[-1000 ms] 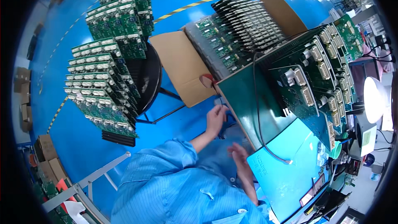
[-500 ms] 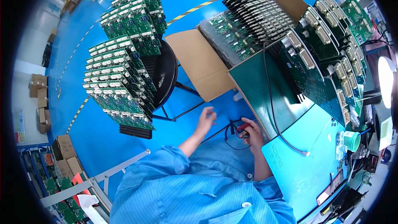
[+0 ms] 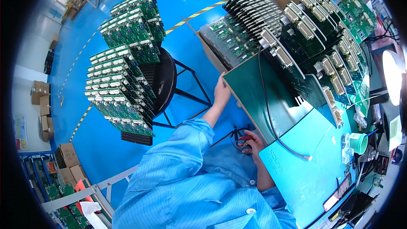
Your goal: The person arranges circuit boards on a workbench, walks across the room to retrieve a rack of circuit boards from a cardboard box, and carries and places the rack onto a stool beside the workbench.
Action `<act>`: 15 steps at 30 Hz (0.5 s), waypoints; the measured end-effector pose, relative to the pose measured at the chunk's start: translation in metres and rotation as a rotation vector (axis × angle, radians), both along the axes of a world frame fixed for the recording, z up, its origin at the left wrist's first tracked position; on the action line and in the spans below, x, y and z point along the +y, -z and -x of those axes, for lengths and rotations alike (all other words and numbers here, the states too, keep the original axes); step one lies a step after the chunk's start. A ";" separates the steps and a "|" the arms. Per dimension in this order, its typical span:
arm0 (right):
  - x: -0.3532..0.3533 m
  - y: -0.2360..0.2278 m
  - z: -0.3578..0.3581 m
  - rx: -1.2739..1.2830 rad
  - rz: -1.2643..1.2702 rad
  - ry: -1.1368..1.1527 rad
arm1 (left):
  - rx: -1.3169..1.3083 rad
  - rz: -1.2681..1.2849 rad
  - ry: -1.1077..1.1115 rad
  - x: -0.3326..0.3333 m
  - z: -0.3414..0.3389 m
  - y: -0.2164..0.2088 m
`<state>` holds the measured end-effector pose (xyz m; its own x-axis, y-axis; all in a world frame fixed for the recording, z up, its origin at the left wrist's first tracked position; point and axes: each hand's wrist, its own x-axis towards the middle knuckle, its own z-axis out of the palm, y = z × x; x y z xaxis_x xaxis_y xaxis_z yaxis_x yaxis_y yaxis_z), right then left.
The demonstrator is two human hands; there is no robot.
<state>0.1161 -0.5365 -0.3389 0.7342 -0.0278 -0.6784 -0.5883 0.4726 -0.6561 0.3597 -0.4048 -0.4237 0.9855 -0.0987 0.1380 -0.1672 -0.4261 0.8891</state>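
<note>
My left hand (image 3: 221,93) reaches to the left edge of the green-topped workbench (image 3: 254,78), its fingers stretched up against the corner beside a cardboard box. The box flap (image 3: 212,54) stands nearly edge-on above the fingertips. Low in front of my body, my right hand (image 3: 255,145) is closed around a small red-handled hand tool (image 3: 245,138); its working end is unclear. A black cord (image 3: 235,135) loops beside that hand. Inside the box, green circuit boards (image 3: 231,38) lie in clear packaging, with a row of upright boards (image 3: 254,12) behind them.
At left, a black round stool (image 3: 166,85) carries stacked circuit boards (image 3: 114,76). More boards with connectors (image 3: 313,29) crowd the bench's right side. A black cable (image 3: 269,114) crosses onto a light-blue mat (image 3: 305,161). A green cup (image 3: 358,144) and a phone (image 3: 338,193) sit rightward.
My left hand has moved up and right to the bench corner. The box flap, earlier spread outward, now stands nearly edge-on at the box. My right hand keeps the red-handled tool.
</note>
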 end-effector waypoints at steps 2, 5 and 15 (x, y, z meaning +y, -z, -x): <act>0.005 -0.007 -0.010 0.034 0.019 -0.009 | -0.178 -0.004 0.127 -0.012 -0.032 0.017; 0.004 -0.010 -0.038 -0.038 0.038 0.026 | -0.081 -0.041 0.237 -0.032 -0.054 0.012; 0.007 0.018 -0.183 -0.263 -0.561 0.236 | 0.096 0.029 0.106 0.012 0.036 -0.023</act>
<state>0.2992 -0.5291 -0.3573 0.8947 0.0969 -0.4361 -0.2810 0.8810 -0.3806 0.3239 -0.3930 -0.4009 0.9785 -0.2004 0.0482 -0.1238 -0.3843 0.9149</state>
